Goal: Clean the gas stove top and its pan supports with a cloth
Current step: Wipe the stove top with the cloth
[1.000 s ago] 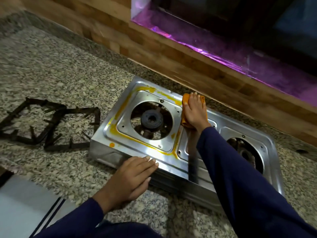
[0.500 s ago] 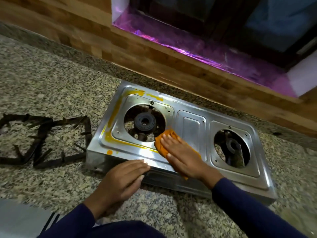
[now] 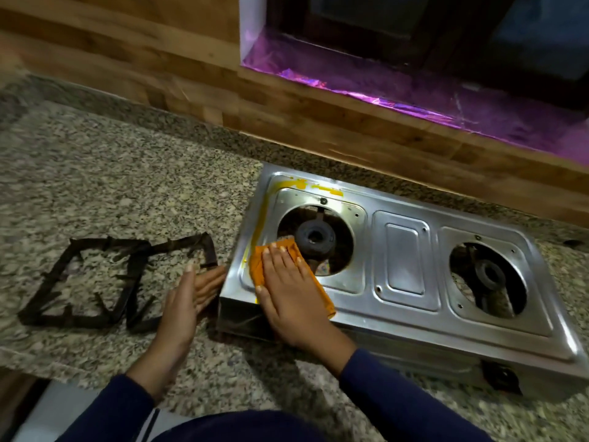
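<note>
Right grip [image 3: 288,288] flat on cloth [image 3: 256,267] atop stove [image 3: 403,250]

head view, looking down, close over stove [image 3: 404,272] on countertop [image 3: 111,186].

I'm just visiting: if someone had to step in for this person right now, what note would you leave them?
Right hand: flat, pressing the orange cloth on the near-left corner of the stove top, beside the left burner.
Left hand: open, fingers straight against the stove's left side.
Pan supports: both off the stove, lying on the counter to its left.
Done: the middle panel and the right burner surround look free of stains.
Left: the yellow stains at the far-left corner and along the left edge, then the pan supports.
</note>
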Available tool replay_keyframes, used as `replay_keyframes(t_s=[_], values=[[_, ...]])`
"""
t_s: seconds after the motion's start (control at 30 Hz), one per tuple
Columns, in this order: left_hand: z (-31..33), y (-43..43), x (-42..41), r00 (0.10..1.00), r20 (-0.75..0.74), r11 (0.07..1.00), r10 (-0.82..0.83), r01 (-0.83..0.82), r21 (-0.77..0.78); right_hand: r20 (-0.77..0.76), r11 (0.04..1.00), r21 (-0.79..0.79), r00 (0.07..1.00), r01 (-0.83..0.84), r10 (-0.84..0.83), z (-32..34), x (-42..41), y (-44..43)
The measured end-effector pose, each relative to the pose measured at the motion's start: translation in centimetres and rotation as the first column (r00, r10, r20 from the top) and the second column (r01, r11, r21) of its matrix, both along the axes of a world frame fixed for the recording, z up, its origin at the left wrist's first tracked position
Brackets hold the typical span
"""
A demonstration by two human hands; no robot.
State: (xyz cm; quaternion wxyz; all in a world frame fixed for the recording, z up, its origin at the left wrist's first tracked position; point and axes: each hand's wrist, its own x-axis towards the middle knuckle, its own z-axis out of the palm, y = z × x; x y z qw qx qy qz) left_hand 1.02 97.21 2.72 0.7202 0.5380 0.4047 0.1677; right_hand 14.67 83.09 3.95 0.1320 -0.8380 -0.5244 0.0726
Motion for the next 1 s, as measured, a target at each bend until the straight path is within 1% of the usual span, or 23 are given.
replay_keyframes(t_s=[0.1,0.17,0.27,0.37,0.47,0.63,0.73,0.87,1.0], values=[[0.1,0.3,0.0,0.999,0.002,0.998,-0.041,0.041,-0.046,-0.031,0.975,0.023,0.975,0.221,-0.220,-0.3,-1.9,4.7],[-0.2,0.8,0.0,0.999,0.006,0.997,-0.049,0.050,-0.061,-0.049,0.945,0.021,0.944,0.327,-0.326,-0.3,-2.1,7.3],[-0.5,1.6,0.2,0.999,0.013,0.994,-0.037,0.038,-0.100,-0.072,0.917,0.015,0.915,0.398,-0.396,-0.2,-0.3,10.5],[-0.7,2.2,0.5,0.999,0.039,0.992,-0.030,0.035,-0.124,-0.037,0.897,0.017,0.897,0.442,-0.441,-0.3,3.7,13.5],[-0.8,2.7,0.9,0.999,0.053,0.993,-0.007,0.013,-0.113,-0.001,0.884,-0.010,0.884,0.468,-0.468,0.1,8.9,16.2],[-0.1,3.4,1.4,0.996,0.086,0.999,-0.001,0.005,-0.051,0.006,0.905,-0.065,0.907,0.420,-0.421,0.8,14.9,18.5],[-0.2,4.1,1.8,0.995,0.101,0.999,0.014,-0.010,-0.031,-0.012,0.925,-0.011,0.925,0.379,-0.379,0.5,15.0,18.0],[0.0,5.1,2.7,0.993,0.112,0.999,0.039,-0.039,-0.007,-0.056,0.953,0.089,0.957,0.289,-0.285,0.2,10.0,14.5],[1.1,6.0,4.6,0.990,0.139,0.999,0.009,-0.015,0.042,-0.103,0.981,0.162,0.991,0.106,-0.090,-0.3,2.5,8.8]])
